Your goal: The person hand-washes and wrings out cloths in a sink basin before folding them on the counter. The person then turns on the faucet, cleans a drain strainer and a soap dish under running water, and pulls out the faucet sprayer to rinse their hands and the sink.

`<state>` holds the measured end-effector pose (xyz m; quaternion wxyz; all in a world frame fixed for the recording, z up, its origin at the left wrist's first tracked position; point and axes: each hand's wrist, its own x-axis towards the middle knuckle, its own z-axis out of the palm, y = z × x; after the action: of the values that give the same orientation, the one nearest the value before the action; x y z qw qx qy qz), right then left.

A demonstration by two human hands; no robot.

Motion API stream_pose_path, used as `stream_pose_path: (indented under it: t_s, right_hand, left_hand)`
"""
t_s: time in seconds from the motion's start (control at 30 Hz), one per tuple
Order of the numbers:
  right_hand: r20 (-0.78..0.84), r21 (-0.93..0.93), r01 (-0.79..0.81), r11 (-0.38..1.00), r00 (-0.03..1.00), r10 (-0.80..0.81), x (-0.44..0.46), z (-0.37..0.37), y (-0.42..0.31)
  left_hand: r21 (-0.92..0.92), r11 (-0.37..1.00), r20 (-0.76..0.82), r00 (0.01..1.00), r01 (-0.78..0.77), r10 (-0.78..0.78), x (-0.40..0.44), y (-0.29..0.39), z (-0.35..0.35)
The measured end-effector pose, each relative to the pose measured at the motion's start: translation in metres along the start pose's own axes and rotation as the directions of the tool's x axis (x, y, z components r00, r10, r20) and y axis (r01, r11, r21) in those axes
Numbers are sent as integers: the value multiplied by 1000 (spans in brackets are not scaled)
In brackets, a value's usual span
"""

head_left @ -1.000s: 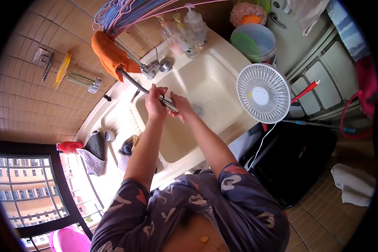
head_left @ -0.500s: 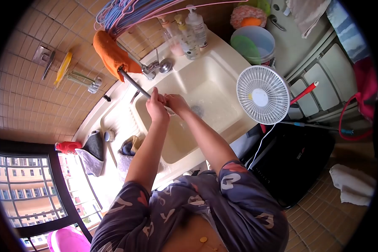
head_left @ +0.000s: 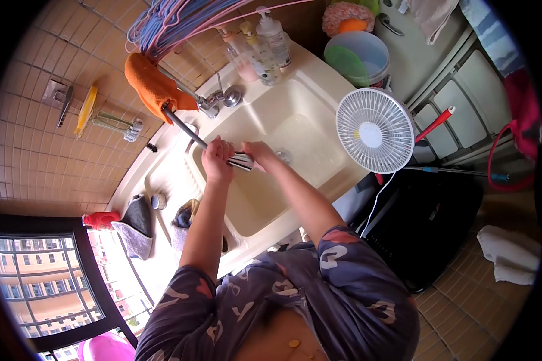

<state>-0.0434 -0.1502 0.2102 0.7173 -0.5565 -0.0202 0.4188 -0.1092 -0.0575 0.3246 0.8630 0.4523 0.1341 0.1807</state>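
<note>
Over the sink point(head_left: 337, 157), my left hand point(head_left: 218, 159) is closed around the grey pole of a duster with a fluffy orange head point(head_left: 149, 84). The head points up and left, beside the faucet point(head_left: 208, 103). Below my left hand a striped dark-and-silver handle end point(head_left: 241, 160) shows. My right hand point(head_left: 256, 155) has its fingers closed at that end; the fingertips are partly hidden. Some water lies around the drain.
Pump bottles point(head_left: 273, 39) stand on the sink's back rim, near bundled hangers point(head_left: 168, 27). A white fan point(head_left: 374, 131) is at the right, with a bucket point(head_left: 367, 57) behind it. Cloths point(head_left: 135, 225) lie on the left ledge by a window.
My hands have moved slightly apart and a little lower, exposing the striped handle end between them. The view has shifted slightly; the orange head remains by the faucet.
</note>
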Motion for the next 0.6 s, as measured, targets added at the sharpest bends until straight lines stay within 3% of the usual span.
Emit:
stream_pose_path:
  t_s: [0.03,0.1,0.13,0.2,0.23,0.43,0.6]
  right_hand:
    - [-1,1,-2,1000,1000,2,-1,-1,9]
    - [-264,342,-66,937,951,163,-6,2,33]
    - [-265,344,-66,937,950,164,-5,3,46]
    - [-246,729,6,684,935,255,-6,9,67]
    - [-197,811,-44,583,919,343,-3,11,70]
    - [-192,877,65,476,956,223,7,7,93]
    - [-273,870,138,473,934,229,-7,5,72]
  left_hand:
    - [-84,996,27,999,21,-19,-1,2,-1]
    - [-62,998,49,999,10,-7,0,4,-3]
    - [-42,999,72,997,-5,8,1,4,-3]
    - [-36,999,52,999,-2,4,1,4,-1]
    - [-31,1000,33,999,0,1,0,4,0]
    - [12,999,100,994,35,-37,3,4,-5]
    - [31,999,99,995,26,-29,3,4,-6]
